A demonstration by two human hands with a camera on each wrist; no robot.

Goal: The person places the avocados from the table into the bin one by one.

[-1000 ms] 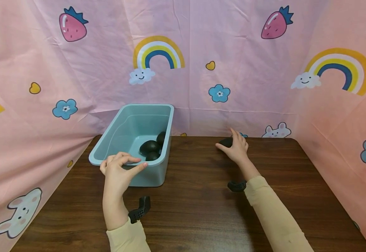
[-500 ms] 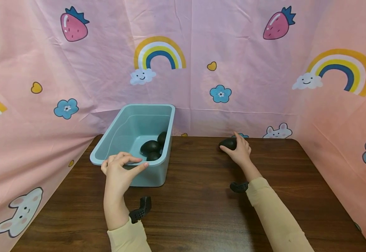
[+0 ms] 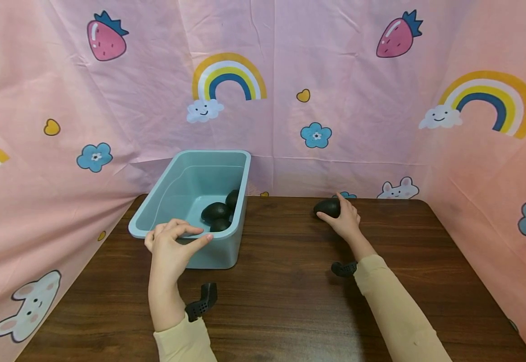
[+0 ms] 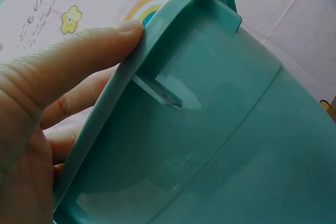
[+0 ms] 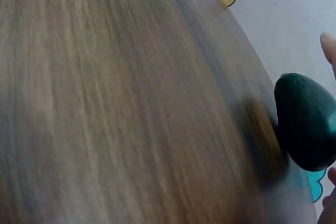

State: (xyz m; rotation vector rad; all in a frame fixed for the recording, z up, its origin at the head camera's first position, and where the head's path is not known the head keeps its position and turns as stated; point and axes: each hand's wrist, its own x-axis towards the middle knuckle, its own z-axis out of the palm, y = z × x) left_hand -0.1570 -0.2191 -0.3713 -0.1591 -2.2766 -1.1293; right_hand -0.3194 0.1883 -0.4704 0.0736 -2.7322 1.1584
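A pale blue plastic bin (image 3: 240,201) stands at the left of the table. My left hand (image 3: 168,246) grips its near rim, thumb outside and fingers over the edge; the left wrist view shows the thumb (image 4: 94,51) on the rim. Inside lie several dark avocados (image 3: 215,212), gathered by the right wall. Toward the table's back edge my right hand (image 3: 346,221) holds another dark avocado (image 3: 326,207), thumb on the near side and a finger on the far side. The right wrist view shows this avocado (image 5: 304,121) at its right edge, with only fingertips visible.
A dark brown wooden table (image 3: 281,281) lies under everything. Printed pink fabric (image 3: 335,75) hangs close behind it and along both sides. Black wrist mounts (image 3: 201,301) project from both sleeves.
My right hand has shifted slightly right and its far finger has come down closer around the avocado, which now shows more. The left hand and the bin have stayed in place.
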